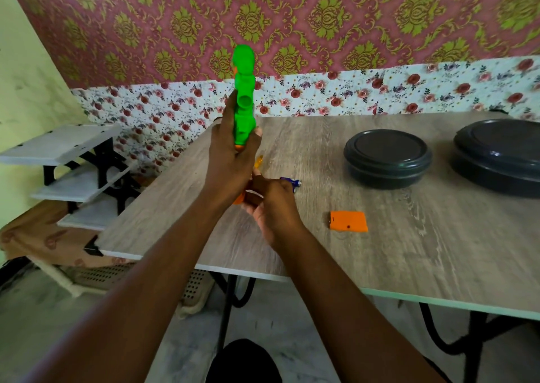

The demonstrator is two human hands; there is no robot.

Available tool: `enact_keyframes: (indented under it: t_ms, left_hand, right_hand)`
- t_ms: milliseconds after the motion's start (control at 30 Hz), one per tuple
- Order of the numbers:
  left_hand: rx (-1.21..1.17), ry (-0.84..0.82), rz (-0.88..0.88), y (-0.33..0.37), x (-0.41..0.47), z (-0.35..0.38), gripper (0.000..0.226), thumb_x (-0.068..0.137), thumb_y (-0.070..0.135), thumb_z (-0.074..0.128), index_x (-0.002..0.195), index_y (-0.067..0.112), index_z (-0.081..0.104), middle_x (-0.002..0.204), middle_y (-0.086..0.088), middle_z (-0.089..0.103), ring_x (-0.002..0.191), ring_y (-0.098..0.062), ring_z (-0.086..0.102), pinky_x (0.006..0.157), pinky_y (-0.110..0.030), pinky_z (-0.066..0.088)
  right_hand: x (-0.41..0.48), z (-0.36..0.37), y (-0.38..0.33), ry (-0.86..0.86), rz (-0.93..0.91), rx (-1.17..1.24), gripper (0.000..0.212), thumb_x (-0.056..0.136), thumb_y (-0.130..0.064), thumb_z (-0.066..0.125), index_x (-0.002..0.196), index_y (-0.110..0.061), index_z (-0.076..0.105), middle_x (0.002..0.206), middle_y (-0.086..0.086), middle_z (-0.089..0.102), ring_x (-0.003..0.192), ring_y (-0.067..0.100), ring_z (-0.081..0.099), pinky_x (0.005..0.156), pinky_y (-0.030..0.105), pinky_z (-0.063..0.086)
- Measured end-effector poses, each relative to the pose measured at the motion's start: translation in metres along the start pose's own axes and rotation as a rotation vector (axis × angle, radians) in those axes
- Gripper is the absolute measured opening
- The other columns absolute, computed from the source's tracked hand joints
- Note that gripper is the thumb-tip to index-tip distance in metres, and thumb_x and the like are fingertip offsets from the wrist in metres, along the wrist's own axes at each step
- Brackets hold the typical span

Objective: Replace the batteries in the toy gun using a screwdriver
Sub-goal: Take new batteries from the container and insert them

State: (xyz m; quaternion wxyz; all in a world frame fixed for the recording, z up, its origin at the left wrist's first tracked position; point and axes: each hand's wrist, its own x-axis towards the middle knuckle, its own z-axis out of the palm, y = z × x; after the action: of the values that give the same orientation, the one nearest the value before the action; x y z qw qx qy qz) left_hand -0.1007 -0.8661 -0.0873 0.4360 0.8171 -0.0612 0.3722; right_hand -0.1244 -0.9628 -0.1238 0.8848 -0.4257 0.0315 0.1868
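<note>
Presently the left hand (pixel 230 160) grips the green toy gun (pixel 244 99) around its lower body, thumb on the near side and fingers wrapped behind, holding it upright above the near-left part of the wooden table (pixel 409 251) with the long green section pointing up in front of the wallpaper. An orange part of the toy shows below that hand. The right hand (pixel 271 204) sits directly beneath the left, its back to the camera, with fingers curled in against the orange lower end and the index finger raised. Whether it grasps the toy or some small item cannot be told, since the palm side is hidden. A translucent amber piece (pixel 258 161) shows between the two hands; what it is cannot be made out. Just beyond the right knuckles, batteries (pixel 292 183) with blue casing lie on the tabletop. The orange battery cover (pixel 348 221), a flat rectangular plate with a small dark hole near its front edge, lies detached on the table to the right of that hand, apart from it. Two dark grey round lidded containers (pixel 387 159) stand further back on the right, side by side. A white tiered shelf (pixel 58 146) with black brackets stands off the table's left edge.
</note>
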Motion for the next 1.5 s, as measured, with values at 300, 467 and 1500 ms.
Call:
enact_keyframes:
  t_ms: [300, 467, 1500]
  left_hand:
    - [0.082, -0.004, 0.035, -0.002, -0.006, 0.007, 0.066, 0.103, 0.033, 0.057, 0.162, 0.03, 0.027, 0.128, -0.011, 0.056, 0.099, -0.004, 0.055, 0.079, 0.001, 0.037]
    - [0.084, -0.039, 0.039, -0.006, -0.005, 0.009, 0.067, 0.104, 0.034, 0.056, 0.163, 0.031, 0.025, 0.13, -0.009, 0.057, 0.109, -0.012, 0.054, 0.083, -0.006, 0.04]
    - [-0.078, -0.045, -0.027, 0.018, -0.001, 0.005, 0.062, 0.105, 0.037, 0.055, 0.16, 0.026, 0.03, 0.13, 0.005, 0.063, 0.107, -0.023, 0.067, 0.09, -0.046, 0.059]
  right_hand:
    - [0.005, -0.003, -0.003, -0.054, 0.158, 0.202, 0.015, 0.099, -0.005, 0.059, 0.11, -0.003, 0.069, 0.09, 0.013, 0.072, 0.104, 0.03, 0.066, 0.106, 0.052, 0.05]
    - [-0.001, -0.005, -0.009, -0.068, 0.195, 0.239, 0.011, 0.1, -0.01, 0.059, 0.105, -0.004, 0.067, 0.094, 0.017, 0.069, 0.097, 0.03, 0.065, 0.095, 0.047, 0.052]
    - [-0.005, -0.002, -0.012, -0.042, 0.274, 0.232, 0.011, 0.095, -0.004, 0.066, 0.084, -0.003, 0.065, 0.065, 0.01, 0.074, 0.079, 0.021, 0.068, 0.072, 0.032, 0.057]
